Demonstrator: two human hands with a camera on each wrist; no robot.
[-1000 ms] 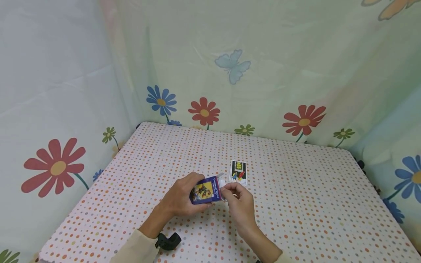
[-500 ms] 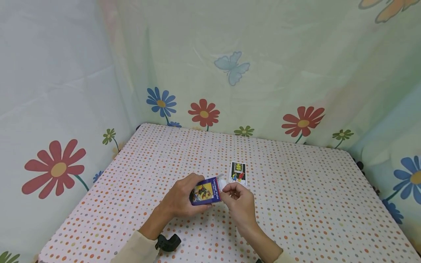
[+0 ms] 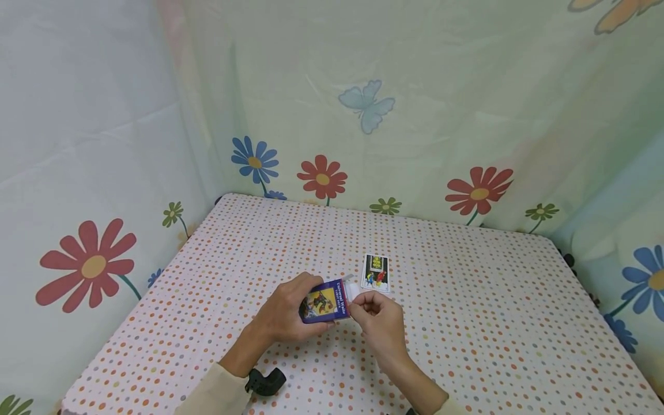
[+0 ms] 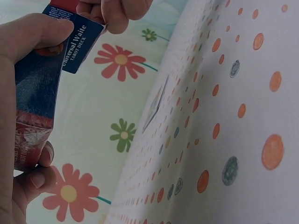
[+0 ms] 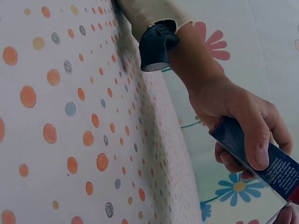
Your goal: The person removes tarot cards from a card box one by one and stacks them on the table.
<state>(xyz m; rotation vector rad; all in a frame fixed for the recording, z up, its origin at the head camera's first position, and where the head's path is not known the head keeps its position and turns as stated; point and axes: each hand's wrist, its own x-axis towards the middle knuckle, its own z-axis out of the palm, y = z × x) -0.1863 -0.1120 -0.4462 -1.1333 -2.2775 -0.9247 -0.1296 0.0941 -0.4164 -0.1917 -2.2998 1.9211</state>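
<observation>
My left hand (image 3: 285, 308) grips a blue tarot deck box (image 3: 320, 302) around its closed end, in the head view held in front of me with its picture face up. The left wrist view shows the box's end flap (image 4: 79, 42), lettered "Universal Waite Tarot Deck", folded outward. Fingers of my right hand (image 3: 381, 325) pinch the edge of this opened end. White flap pieces (image 3: 353, 288) stick out beside those fingers. From the right wrist view, the left thumb (image 5: 256, 140) lies along the narrow side of the box. The inside of the box is hidden.
Just beyond my right hand a white-bordered picture card (image 3: 376, 272) lies face up on the dotted tablecloth (image 3: 467, 323). Flower-printed curtains (image 3: 415, 115) hang behind and at both sides of the table. A black wrist device (image 3: 266, 381) sits at my left sleeve.
Little differs. My right hand has shifted very slightly to the right at the box's opened end, and a bit more of the white flap shows. My left hand keeps its grip.
</observation>
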